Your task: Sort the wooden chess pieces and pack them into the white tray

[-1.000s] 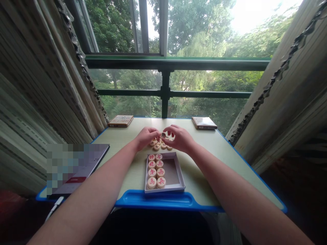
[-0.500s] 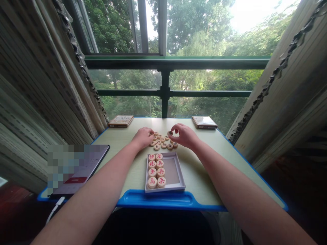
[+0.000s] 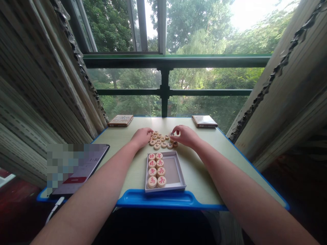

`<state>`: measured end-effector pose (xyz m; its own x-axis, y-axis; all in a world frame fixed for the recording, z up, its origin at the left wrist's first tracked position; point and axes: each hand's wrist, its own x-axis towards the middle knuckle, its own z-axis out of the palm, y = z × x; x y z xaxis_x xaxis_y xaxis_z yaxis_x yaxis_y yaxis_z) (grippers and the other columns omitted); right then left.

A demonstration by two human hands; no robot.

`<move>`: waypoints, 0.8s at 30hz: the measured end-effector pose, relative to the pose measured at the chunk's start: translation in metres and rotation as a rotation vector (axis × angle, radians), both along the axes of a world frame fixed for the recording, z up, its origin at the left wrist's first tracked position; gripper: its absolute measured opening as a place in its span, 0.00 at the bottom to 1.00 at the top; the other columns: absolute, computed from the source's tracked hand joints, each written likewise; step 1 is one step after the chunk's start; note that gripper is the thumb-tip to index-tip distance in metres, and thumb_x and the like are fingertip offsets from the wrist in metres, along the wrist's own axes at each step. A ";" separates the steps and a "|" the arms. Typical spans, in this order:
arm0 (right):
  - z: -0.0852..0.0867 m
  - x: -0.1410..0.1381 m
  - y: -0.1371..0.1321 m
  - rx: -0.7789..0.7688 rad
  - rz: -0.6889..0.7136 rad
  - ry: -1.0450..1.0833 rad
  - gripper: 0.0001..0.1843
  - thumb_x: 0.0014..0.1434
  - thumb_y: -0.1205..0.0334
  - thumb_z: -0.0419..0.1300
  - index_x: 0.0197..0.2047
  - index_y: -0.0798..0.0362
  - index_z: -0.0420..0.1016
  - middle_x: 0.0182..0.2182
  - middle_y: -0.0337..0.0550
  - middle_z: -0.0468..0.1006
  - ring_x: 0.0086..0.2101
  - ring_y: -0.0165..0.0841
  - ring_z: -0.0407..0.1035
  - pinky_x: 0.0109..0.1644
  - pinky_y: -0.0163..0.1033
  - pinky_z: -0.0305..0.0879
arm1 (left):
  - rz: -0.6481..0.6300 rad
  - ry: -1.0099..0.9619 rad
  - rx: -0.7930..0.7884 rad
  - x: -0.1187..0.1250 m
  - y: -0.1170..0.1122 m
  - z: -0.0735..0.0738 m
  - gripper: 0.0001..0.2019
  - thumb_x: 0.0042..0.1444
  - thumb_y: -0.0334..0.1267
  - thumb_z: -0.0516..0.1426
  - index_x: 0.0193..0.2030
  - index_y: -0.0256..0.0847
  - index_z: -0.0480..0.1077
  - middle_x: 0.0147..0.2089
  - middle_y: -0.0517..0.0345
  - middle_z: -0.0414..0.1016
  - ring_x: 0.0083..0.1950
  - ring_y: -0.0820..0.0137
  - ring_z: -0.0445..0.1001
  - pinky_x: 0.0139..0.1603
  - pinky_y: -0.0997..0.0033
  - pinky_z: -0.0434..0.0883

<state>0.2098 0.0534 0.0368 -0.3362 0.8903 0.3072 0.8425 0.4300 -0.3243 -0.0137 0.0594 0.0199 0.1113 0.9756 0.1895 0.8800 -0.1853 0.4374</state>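
Round wooden xiangqi pieces with dark characters [image 3: 162, 139] lie in a loose cluster in the middle of the table. My right hand [image 3: 186, 136] is at the cluster's right side, thumb and fingers pinching one xiangqi piece [image 3: 172, 134], which looks tilted. At the left side, my left hand [image 3: 142, 138] has its fingers curled round a piece at the cluster's edge, partly hidden by the fingertips. Nearer to me lies a shallow open box [image 3: 182, 177]. Red-character pieces [image 3: 156, 172] fill two columns on its left; its right part shows the bare bottom.
The pale table [image 3: 199, 163] has a blue rim and a blue front tray [image 3: 158, 199]. A tablet [image 3: 84, 173] with a white cable [image 3: 57, 204] lies at left. Flat boxes stand at the back left [image 3: 121, 120] and back right [image 3: 204, 121]. Curtains and a railed window surround the table.
My right hand has moved slightly right with its piece, which is now turned more on its side. My left hand has shifted slightly left. The box and its red pieces stay put.
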 end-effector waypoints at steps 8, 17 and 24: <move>-0.007 0.012 0.011 -0.141 -0.189 0.079 0.15 0.51 0.50 0.58 0.33 0.53 0.76 0.32 0.44 0.77 0.31 0.32 0.67 0.30 0.34 0.56 | -0.077 -0.054 0.004 0.000 0.000 -0.002 0.14 0.54 0.37 0.51 0.43 0.40 0.75 0.45 0.53 0.77 0.45 0.64 0.73 0.48 0.70 0.68; -0.007 0.009 0.011 -0.129 -0.190 0.139 0.12 0.49 0.55 0.61 0.35 0.53 0.75 0.33 0.44 0.77 0.33 0.33 0.69 0.31 0.33 0.58 | -0.061 -0.143 0.019 0.002 -0.002 -0.001 0.12 0.50 0.35 0.55 0.42 0.39 0.75 0.42 0.53 0.78 0.42 0.66 0.74 0.44 0.72 0.70; -0.005 0.007 0.009 -0.138 -0.143 0.174 0.12 0.46 0.62 0.62 0.37 0.51 0.75 0.35 0.41 0.78 0.34 0.32 0.69 0.32 0.33 0.58 | -0.046 -0.182 -0.017 0.001 -0.001 -0.001 0.14 0.51 0.34 0.54 0.44 0.38 0.74 0.43 0.52 0.78 0.44 0.66 0.74 0.46 0.71 0.70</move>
